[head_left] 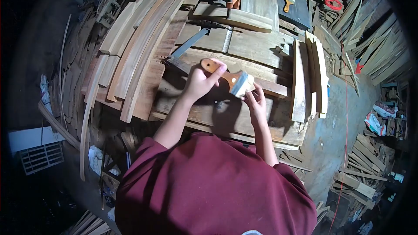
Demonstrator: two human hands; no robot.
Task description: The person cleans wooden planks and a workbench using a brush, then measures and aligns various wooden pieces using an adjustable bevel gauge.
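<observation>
A wide paintbrush with an orange-brown wooden handle, a grey metal band and pale bristles is held up over the wooden workbench. My left hand is closed around its handle, whose rounded end with a hole points to the upper left. At the pale bristles on the other end is my right hand, its fingers pressed against them. Behind the hands, a metal square and a ruler lie on the bench boards.
Long curved boards are stacked at the left of the bench, shorter ones at the right. A clamp stands at the back by a curved piece. Another brush lies on a dark surface. A red cord hangs at right.
</observation>
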